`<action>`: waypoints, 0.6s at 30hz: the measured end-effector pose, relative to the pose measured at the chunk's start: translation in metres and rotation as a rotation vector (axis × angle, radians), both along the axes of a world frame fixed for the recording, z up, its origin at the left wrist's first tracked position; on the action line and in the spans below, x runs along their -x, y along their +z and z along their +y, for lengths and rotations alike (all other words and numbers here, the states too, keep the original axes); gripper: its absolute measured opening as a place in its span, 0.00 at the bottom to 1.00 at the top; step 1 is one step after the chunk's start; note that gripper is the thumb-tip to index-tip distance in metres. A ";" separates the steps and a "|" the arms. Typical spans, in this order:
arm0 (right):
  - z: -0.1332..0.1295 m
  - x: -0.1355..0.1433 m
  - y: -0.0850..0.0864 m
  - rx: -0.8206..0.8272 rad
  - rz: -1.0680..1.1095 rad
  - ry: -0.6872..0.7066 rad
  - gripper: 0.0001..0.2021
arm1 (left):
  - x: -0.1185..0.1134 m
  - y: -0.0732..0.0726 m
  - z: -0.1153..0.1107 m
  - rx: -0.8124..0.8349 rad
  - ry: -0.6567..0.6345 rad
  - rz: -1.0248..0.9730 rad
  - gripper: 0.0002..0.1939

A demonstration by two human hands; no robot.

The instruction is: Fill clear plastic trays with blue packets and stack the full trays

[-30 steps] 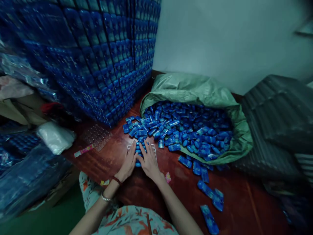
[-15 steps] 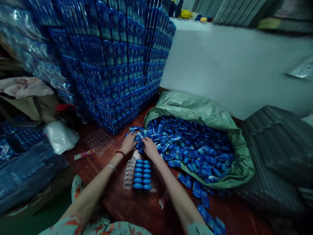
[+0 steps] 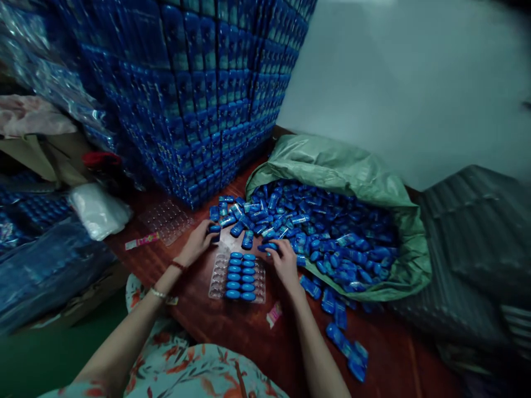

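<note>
My left hand (image 3: pixel 198 241) pinches a small blue bottle-shaped container (image 3: pixel 214 229) between thumb and fingers, left of a loose spread of the same kind. To the right, my right hand (image 3: pixel 286 261) grips another such blue container (image 3: pixel 269 246) near the mouth of a green sack. Between the hands lies a clear plastic blister tray (image 3: pixel 218 276). Its two middle columns hold blue oval pieces (image 3: pixel 234 277), while bare cavities show in the outer columns. One loose blue container (image 3: pixel 247 239) lies just beyond the tray.
The open green woven sack (image 3: pixel 409 232) spills many blue containers (image 3: pixel 327 232) onto the red-brown table (image 3: pixel 215 326). Tall stacks of blue packs (image 3: pixel 199 105) stand at the back left. A second clear tray (image 3: pixel 168 218), a pink strip (image 3: pixel 142 241) and dark grey trays (image 3: pixel 477 232) lie around.
My hands have moved apart from the loose pile, left hand leftward, right hand rightward, each now with a blue container. The camera view has tilted downward.
</note>
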State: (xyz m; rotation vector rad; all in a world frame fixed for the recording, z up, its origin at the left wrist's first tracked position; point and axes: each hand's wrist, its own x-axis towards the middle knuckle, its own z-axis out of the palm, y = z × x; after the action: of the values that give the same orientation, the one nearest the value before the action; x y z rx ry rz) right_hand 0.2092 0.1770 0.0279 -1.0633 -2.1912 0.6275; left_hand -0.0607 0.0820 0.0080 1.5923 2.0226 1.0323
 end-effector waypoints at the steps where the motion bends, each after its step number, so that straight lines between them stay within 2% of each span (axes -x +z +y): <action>1: -0.006 -0.011 -0.006 0.034 0.091 -0.045 0.09 | -0.003 -0.002 -0.012 -0.076 0.041 -0.130 0.11; 4: -0.021 -0.028 -0.023 0.147 0.181 -0.096 0.11 | -0.019 -0.008 -0.041 -0.146 0.123 -0.365 0.13; 7: -0.030 -0.027 -0.035 0.174 0.159 -0.047 0.12 | -0.036 -0.015 -0.055 -0.140 0.125 -0.380 0.10; 9: -0.033 -0.022 -0.037 0.127 0.115 0.020 0.13 | -0.041 -0.018 -0.057 -0.142 0.059 -0.325 0.09; 13: -0.034 -0.017 -0.023 0.054 -0.088 0.160 0.15 | -0.039 -0.014 -0.056 -0.129 -0.153 -0.056 0.08; 18: -0.032 -0.003 0.011 0.016 -0.589 0.217 0.17 | -0.034 0.004 -0.045 -0.021 -0.368 0.312 0.10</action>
State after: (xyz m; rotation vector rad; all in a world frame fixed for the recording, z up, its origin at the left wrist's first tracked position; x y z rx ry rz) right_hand 0.2122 0.1447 0.0387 -1.1295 -2.8416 0.4596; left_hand -0.0263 0.0371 0.0120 2.1441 1.7976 0.7049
